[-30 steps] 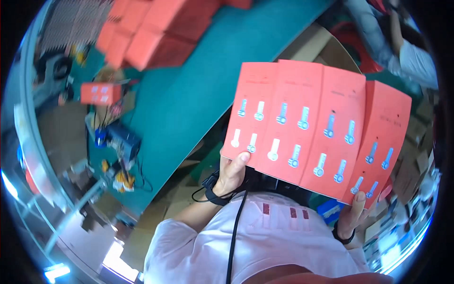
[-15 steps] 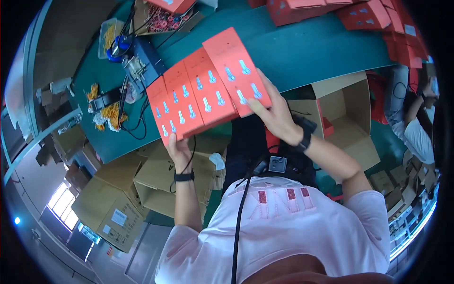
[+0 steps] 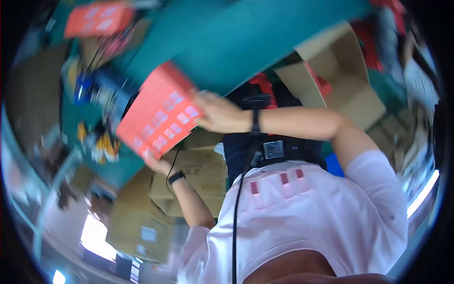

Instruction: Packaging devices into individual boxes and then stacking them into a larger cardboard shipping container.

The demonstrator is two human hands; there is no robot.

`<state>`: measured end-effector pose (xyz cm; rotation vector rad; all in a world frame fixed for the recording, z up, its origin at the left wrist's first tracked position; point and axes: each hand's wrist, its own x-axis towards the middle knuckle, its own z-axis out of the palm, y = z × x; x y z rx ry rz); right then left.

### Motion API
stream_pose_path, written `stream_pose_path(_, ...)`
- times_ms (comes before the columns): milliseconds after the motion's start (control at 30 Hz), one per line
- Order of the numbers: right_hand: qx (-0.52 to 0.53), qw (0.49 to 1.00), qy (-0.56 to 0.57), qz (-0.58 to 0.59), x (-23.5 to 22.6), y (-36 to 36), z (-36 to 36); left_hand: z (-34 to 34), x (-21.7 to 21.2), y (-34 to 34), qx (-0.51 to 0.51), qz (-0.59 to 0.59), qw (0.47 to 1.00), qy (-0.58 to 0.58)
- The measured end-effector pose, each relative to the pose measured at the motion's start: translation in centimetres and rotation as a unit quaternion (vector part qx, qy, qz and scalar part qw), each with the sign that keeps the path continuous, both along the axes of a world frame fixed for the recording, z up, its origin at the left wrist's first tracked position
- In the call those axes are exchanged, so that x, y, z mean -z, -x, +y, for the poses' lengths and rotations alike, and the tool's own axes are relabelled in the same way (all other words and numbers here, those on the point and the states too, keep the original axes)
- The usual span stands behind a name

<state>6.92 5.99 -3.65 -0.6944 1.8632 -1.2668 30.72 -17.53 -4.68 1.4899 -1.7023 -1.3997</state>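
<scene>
Overhead, from the head view, I held the red boxes (image 3: 158,111) by both ends over the green table (image 3: 265,42), their row slanting from lower left to upper right; my left hand (image 3: 158,164) gripped the low end, my right hand (image 3: 222,113) clasped the high end.

My left hand (image 3: 158,163) and right hand (image 3: 220,113) have swung the row of red boxes (image 3: 158,111) down and leftward since half a second ago. The row now sits lower over the teal table (image 3: 265,38) edge, blurred with motion. My right hand has shifted from the row's top edge to its right end.
</scene>
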Motion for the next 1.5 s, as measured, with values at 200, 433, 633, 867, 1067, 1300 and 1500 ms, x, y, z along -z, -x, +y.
stream_pose_path(200,0.02,0.996,0.01,-0.09,-0.3,1.7,0.8,-2.8,-4.9,-0.1,-0.081,-0.216,0.952,0.2)
stream_pose_path(433,0.392,0.895,0.01,-0.214,4.4,4.2,25.1,18.5,-9.1,22.1,0.574,0.077,0.815,-0.017)
stream_pose_path(633,0.772,0.503,0.02,-0.389,21.0,-7.7,46.1,43.0,6.9,32.2,0.684,0.013,0.636,-0.359)
stream_pose_path(867,0.786,0.502,-0.187,-0.309,37.2,-4.3,57.7,60.4,36.3,42.5,0.744,-0.262,0.609,-0.083)
stream_pose_path(1067,0.698,0.517,-0.352,-0.348,50.0,-7.3,59.9,66.3,53.2,44.4,0.751,-0.402,0.515,0.099)
stream_pose_path(1300,0.601,0.529,-0.576,-0.162,52.2,-6.4,54.2,59.0,64.3,45.3,0.724,-0.366,0.51,0.286)
stream_pose_path(1500,0.651,0.523,-0.513,-0.197,52.4,-6.9,56.4,64.3,61.4,43.6,0.668,-0.405,0.529,0.333)
